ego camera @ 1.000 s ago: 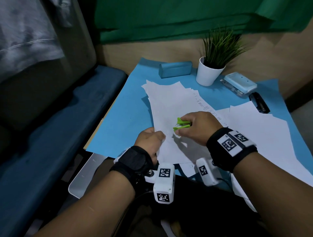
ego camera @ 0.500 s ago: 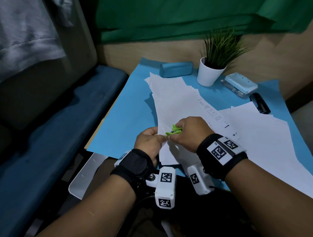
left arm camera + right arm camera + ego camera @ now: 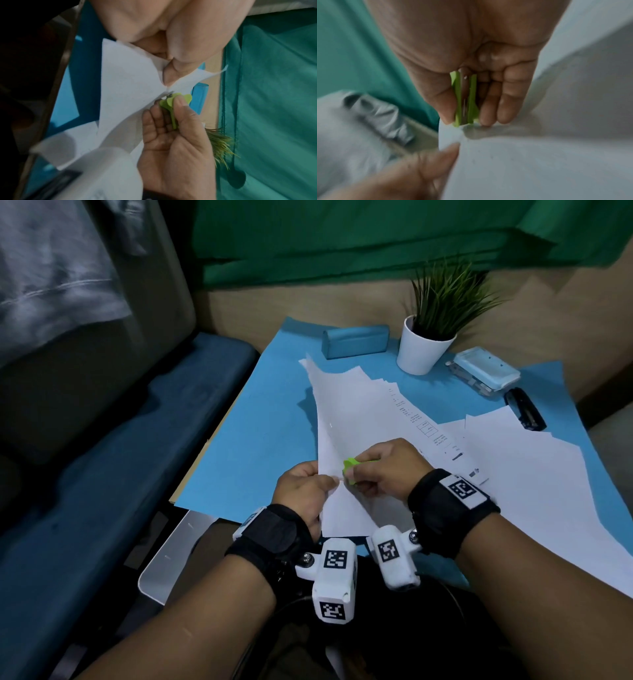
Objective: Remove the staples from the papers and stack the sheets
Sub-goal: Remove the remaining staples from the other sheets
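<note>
A set of white stapled papers (image 3: 356, 419) is lifted at its near corner off the blue table cover (image 3: 253, 433). My left hand (image 3: 308, 484) pinches that corner (image 3: 164, 81) between thumb and fingers. My right hand (image 3: 387, 470) squeezes a lime-green staple remover (image 3: 351, 469) whose tip sits against the paper corner (image 3: 462, 124), right beside my left thumb (image 3: 440, 161). In the left wrist view the staple remover (image 3: 169, 102) is pressed together by the right thumb and fingers. The staple itself cannot be made out. More loose white sheets (image 3: 534, 484) lie to the right.
At the back of the table stand a teal case (image 3: 356, 340), a white pot with a green plant (image 3: 428, 344), a light-blue hole punch (image 3: 486, 371) and a black stapler (image 3: 524, 409). A dark blue seat (image 3: 102, 457) lies left of the table.
Both hands have come closer to me and together. The paper corner has risen off the table, and the staple remover now meets it beside my left thumb.
</note>
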The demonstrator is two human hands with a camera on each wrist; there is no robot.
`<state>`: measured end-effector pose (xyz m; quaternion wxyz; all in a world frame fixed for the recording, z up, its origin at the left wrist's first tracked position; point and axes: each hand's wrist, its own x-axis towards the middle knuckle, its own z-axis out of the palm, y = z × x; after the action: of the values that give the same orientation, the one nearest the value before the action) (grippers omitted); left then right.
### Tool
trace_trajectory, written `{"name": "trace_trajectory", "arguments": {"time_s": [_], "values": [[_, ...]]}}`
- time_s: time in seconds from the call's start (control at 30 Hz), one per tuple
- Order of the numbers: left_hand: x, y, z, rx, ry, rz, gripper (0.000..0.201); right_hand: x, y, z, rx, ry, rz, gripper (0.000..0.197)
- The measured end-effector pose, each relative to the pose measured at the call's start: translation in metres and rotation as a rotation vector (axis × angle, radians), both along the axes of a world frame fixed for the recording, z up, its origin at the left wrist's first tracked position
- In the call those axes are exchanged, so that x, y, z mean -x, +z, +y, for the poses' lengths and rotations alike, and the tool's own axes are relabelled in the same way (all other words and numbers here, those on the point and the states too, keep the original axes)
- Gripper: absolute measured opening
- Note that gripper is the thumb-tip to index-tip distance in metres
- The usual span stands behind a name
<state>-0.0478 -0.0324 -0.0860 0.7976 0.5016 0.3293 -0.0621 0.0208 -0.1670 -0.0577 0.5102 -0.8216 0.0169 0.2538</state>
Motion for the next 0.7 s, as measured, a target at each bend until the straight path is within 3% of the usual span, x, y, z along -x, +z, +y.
{"name": "trace_trajectory", "arguments": {"time_s": [0.1, 0.2, 0.27, 0.33, 0.43, 0.6, 0.7], "values": [[0.001, -0.002, 0.004, -0.002, 0.022, 0.048, 0.019, 0.001, 0.001, -0.009, -0.342, -0.193, 0.200, 0.009], [0.001, -0.006, 0.006, 0.003, 0.014, 0.053, 0.020, -0.003, -0.001, -0.021, -0.388, -0.263, 0.211, 0.009], [0.000, -0.004, 0.005, -0.013, -0.014, 0.042, 0.019, -0.008, -0.005, -0.026, -0.256, -0.245, 0.136, 0.011], [-0.004, 0.001, 0.003, -0.031, -0.050, 0.035, 0.006, -0.013, -0.006, -0.027, -0.010, -0.077, 0.027, 0.020], [-0.010, 0.009, 0.004, -0.074, -0.102, 0.061, 0.021, -0.016, -0.001, -0.020, 0.265, 0.127, -0.145, 0.035], [-0.017, 0.009, 0.006, -0.103, -0.133, 0.008, 0.028, -0.008, 0.010, -0.009, 0.481, 0.275, -0.434, 0.040], [-0.014, 0.006, 0.005, -0.077, -0.100, -0.027, 0.014, -0.004, 0.012, -0.003, 0.493, 0.331, -0.517, 0.036]]}}
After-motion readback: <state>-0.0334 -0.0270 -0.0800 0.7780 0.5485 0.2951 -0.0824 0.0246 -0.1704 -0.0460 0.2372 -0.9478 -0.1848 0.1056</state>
